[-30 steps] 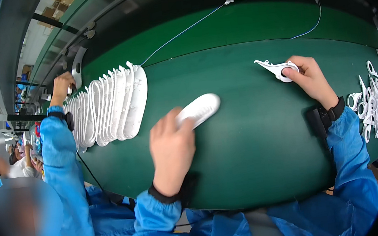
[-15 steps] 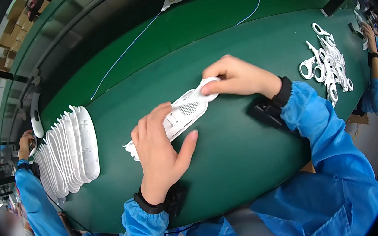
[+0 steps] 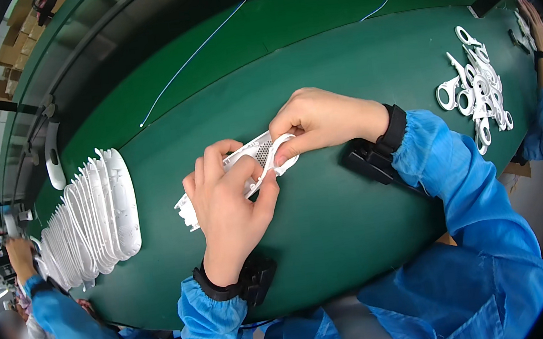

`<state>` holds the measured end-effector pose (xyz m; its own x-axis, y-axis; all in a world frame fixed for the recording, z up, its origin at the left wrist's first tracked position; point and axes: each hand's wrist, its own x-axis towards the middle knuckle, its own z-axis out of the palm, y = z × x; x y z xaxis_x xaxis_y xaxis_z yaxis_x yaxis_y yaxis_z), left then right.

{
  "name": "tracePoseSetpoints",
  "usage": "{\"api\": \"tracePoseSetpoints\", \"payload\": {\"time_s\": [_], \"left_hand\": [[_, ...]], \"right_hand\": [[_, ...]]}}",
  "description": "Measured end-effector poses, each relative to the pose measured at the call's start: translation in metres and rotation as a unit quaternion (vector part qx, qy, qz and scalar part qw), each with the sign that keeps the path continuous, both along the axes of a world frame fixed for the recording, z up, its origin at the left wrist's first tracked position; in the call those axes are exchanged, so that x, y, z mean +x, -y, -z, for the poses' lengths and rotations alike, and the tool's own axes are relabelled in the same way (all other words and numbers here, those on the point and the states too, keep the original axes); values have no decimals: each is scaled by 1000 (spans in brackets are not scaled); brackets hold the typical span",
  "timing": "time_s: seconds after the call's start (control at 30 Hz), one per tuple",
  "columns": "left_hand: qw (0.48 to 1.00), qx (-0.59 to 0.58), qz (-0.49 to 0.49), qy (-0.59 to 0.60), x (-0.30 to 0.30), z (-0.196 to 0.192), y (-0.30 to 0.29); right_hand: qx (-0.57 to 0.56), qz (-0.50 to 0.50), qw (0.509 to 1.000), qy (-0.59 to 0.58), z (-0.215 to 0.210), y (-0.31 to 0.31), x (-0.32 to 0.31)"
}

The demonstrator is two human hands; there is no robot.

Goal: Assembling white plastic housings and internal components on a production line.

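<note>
Both hands have drawn closer since half a second ago: left hand (image 3: 225, 205) grips the white shell (image 3: 245, 172) mid-counter (image 3: 358, 226), right hand (image 3: 319, 120) pinches the ring piece (image 3: 283, 151) onto it. Skewed pressure might misseat or snap it.

The plastic shell (image 3: 245, 172) sits over the middle of the bench (image 3: 353, 60), held between the left hand (image 3: 229, 208) and the right hand (image 3: 319, 120). Left of the shell, a row of shells (image 3: 93, 216) stands on edge. Far to its right lies a heap of ring-shaped parts (image 3: 477, 96). Behind it a cable (image 3: 198, 50) runs across the bench.
</note>
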<state>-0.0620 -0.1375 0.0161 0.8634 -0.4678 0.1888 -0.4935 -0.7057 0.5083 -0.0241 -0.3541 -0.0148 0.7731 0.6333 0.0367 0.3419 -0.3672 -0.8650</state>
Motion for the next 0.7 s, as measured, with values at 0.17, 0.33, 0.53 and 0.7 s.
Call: {"api": "tracePoseSetpoints", "payload": {"time_s": [0.17,0.33,0.53,0.7], "left_hand": [[1000,29,4,4,-1,-3,3],[997,61,34,17,0,-3,4],[996,77,-27,-37,-2,-9,9],[987,137,-50,-60,7,-19,15]], "right_hand": [[-3,23,999,49,-4,-1,-3],[0,28,994,104,-6,-3,-6],[-70,32,991,110,-13,-8,-5],[-112,22,988,103,-8,-10,-10]]}}
